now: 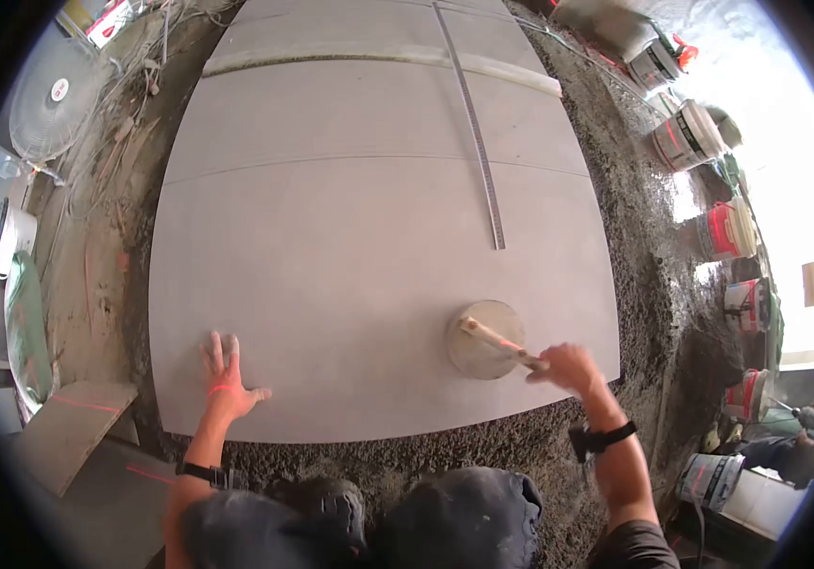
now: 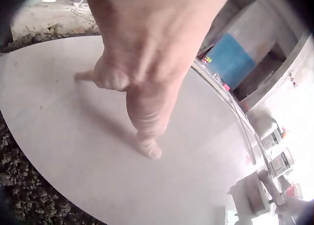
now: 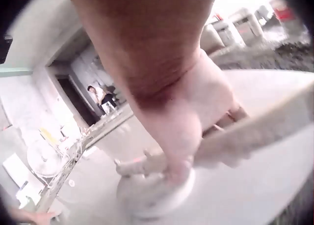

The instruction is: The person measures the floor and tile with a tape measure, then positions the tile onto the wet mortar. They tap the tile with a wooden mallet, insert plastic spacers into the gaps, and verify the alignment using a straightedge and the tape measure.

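Note:
A large grey tile [image 1: 331, 256] lies on a bed of coarse dark mortar [image 1: 558, 446] in front of my knees. My left hand [image 1: 227, 379] rests on its near left part with the fingers spread; in the left wrist view the thumb [image 2: 153, 149] presses down on the surface. With my right hand [image 1: 568, 368] I grip the wooden handle of a mallet [image 1: 511, 353] over the near right part. The mallet's wide round head [image 3: 154, 198] is close over the tile in the right wrist view. A thin metal ruler [image 1: 481, 156] lies lengthwise beyond the mallet.
A pale strip [image 1: 378, 57] crosses the far tiles. Several buckets [image 1: 689, 136] line the right side, where another person [image 1: 795, 455] is partly visible. To the left are a fan [image 1: 56, 95], a white bucket [image 1: 13, 237] and a tilted board [image 1: 75, 427].

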`<control>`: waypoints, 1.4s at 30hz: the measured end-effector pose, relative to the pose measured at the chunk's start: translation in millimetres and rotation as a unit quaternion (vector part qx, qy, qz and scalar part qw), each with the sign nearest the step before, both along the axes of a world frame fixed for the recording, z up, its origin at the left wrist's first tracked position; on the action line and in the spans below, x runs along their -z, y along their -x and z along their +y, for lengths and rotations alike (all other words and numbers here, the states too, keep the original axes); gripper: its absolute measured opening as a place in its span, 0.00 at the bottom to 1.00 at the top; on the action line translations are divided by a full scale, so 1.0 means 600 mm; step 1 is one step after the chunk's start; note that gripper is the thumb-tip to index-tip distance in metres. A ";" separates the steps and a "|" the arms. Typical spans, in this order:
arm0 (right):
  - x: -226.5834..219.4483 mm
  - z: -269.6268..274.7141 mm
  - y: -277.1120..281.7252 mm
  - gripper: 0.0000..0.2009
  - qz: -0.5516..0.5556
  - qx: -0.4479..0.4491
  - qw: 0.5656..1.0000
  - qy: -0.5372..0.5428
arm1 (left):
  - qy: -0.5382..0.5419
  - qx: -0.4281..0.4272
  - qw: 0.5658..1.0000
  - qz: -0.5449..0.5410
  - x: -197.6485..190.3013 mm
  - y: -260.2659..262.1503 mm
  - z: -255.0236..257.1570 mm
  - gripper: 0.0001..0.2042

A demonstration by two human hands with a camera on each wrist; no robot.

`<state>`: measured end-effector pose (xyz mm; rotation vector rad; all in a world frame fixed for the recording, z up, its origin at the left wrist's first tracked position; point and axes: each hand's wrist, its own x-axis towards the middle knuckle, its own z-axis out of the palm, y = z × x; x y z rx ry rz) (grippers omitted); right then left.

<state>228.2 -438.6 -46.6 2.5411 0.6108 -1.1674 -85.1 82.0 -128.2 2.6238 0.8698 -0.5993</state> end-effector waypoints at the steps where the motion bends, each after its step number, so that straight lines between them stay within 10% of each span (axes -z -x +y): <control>1: 0.003 -0.004 -0.042 0.29 -0.057 -0.061 0.996 -0.010 | -0.001 0.000 1.000 0.003 -0.002 0.000 0.000 0.66; 2: 0.045 -0.013 -0.099 0.28 -0.111 -0.104 0.983 -0.105 | -0.004 0.002 1.000 0.001 -0.005 -0.006 0.001 0.66; 5: 0.100 0.122 -0.219 0.23 -0.211 0.179 0.904 -0.327 | -0.009 -0.009 0.999 0.029 -0.022 -0.016 -0.008 0.66; 8: 0.216 0.178 -0.294 0.18 -0.359 0.172 0.848 -0.348 | -0.035 -0.002 0.997 0.075 -0.031 -0.017 -0.009 0.66; 11: 0.246 0.207 -0.274 0.12 -0.184 0.233 0.877 -0.379 | -0.028 0.025 0.995 0.097 -0.007 0.010 -0.014 0.66; 14: 0.081 0.274 -0.150 0.08 0.032 0.324 0.759 -0.563 | -0.074 0.031 0.997 0.016 -0.001 -0.021 -0.012 0.61; 16: 0.036 0.274 -0.043 0.07 0.129 0.336 0.698 -0.619 | 0.076 0.019 0.996 -0.051 0.009 -0.048 -0.016 0.52; 18: 0.027 0.254 0.053 0.06 0.188 0.292 0.705 -0.618 | 0.402 -0.175 0.883 -0.167 -0.107 -0.140 -0.130 0.42; 21: 0.052 0.222 0.163 0.03 0.262 0.263 0.713 -0.595 | 0.503 -0.139 0.829 -0.203 -0.186 -0.194 -0.195 0.38; 23: 0.072 0.196 0.204 0.04 0.315 0.210 0.696 -0.610 | 0.625 -0.137 0.720 -0.269 -0.222 -0.219 -0.214 0.29; 28: 0.127 0.141 0.207 0.08 0.347 0.185 0.648 -0.652 | 0.505 0.019 0.800 -0.324 -0.297 -0.191 -0.223 0.11; 30: 0.161 0.117 0.197 0.18 0.015 0.098 0.790 -0.605 | 0.436 0.059 0.835 -0.330 -0.329 -0.177 -0.236 0.06; 34: 0.227 0.101 0.274 0.30 -0.152 -0.020 0.833 -0.532 | 0.298 0.008 0.859 -0.416 -0.350 -0.141 -0.247 0.05; 38: 0.220 0.124 0.419 0.18 0.228 -0.091 0.693 -0.677 | 0.237 0.144 0.897 -0.343 -0.328 -0.111 -0.268 0.09; 42: 0.204 0.045 0.288 0.10 -0.148 0.054 0.707 -0.689 | 0.277 0.213 0.883 -0.312 -0.298 -0.088 -0.312 0.11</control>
